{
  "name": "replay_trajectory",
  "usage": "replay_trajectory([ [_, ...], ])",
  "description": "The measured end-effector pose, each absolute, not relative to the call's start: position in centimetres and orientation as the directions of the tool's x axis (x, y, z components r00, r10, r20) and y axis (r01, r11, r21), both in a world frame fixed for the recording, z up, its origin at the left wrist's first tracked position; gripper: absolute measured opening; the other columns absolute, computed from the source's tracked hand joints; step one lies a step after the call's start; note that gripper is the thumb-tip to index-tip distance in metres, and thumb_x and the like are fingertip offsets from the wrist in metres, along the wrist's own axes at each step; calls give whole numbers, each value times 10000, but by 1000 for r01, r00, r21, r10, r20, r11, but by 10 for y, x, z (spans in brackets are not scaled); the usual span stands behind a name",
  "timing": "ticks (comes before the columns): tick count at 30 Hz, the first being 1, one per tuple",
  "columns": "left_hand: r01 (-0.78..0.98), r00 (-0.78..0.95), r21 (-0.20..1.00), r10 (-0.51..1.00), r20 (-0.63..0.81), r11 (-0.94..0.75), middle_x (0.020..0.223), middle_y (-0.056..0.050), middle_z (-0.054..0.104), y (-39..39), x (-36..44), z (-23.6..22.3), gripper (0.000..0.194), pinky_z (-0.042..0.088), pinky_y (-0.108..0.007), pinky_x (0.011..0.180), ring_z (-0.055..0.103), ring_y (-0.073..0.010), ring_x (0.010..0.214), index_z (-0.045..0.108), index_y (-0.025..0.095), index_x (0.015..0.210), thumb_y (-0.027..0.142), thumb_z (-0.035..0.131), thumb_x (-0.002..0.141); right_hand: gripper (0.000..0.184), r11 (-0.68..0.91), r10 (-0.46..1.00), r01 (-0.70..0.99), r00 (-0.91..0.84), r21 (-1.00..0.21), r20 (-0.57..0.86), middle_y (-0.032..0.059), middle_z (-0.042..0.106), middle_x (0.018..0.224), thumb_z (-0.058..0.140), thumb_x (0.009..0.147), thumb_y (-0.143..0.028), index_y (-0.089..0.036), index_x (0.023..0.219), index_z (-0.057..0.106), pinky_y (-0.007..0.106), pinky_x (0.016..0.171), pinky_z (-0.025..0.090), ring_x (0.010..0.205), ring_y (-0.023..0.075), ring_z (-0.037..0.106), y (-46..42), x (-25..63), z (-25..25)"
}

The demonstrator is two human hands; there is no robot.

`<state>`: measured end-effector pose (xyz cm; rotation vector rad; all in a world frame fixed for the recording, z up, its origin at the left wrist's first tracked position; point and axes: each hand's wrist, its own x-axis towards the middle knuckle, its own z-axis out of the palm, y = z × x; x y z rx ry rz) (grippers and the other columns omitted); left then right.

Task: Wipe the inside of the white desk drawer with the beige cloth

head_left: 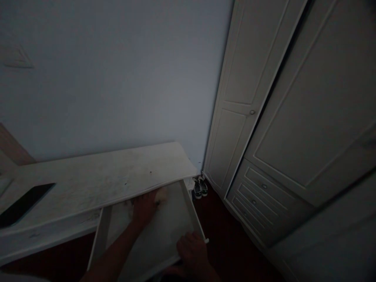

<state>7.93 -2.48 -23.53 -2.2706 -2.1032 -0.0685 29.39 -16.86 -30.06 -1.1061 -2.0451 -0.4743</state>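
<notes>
A white drawer (173, 211) is pulled far out of the dressing table, its inside showing. Deep in it, near the back, my left hand (143, 209) is pressed down over a pale, blurred cloth (160, 196); part of the cloth sticks out beside the fingers. Dim light and blur hide the fingertips. My right hand (191, 246) is closed over the drawer's front edge at the right corner.
The worn white tabletop (138, 166) holds a dark flat tablet-like slab (26, 203) at left. Shoes (200, 188) stand on the dark red floor (219, 223). A white wardrobe (235, 133) with small drawers (261, 194) rises at right. The pale wall (132, 78) is behind.
</notes>
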Motion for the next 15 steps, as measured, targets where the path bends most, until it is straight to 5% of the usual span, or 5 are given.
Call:
replay_trajectory([
  [5,889,391,243,920,35,-387,1663,-110,453,-28,132,-238,813,232,-570,1261,382,-401,1505,449,336,1610,302,670,829,704,548,530,836,-328,-20,782,-13,621,652,580,817,-942,-244,738,539,383,654,353,625,187,617,-166,294,-307],
  [9,788,564,314,826,-24,-529,1583,-77,541,-45,141,-241,923,312,-485,1237,482,-357,1421,546,356,1529,496,850,668,690,563,472,826,-291,-31,832,-6,629,652,572,826,-935,-248,761,566,373,658,389,616,194,619,-162,295,-310],
  [15,703,703,333,685,-190,-628,1242,-76,706,-72,112,-247,535,440,-522,1084,639,-351,1200,742,375,1238,592,744,749,746,609,500,793,-355,-29,790,28,698,764,401,904,-942,-245,944,662,359,690,436,686,217,657,-164,298,-306],
])
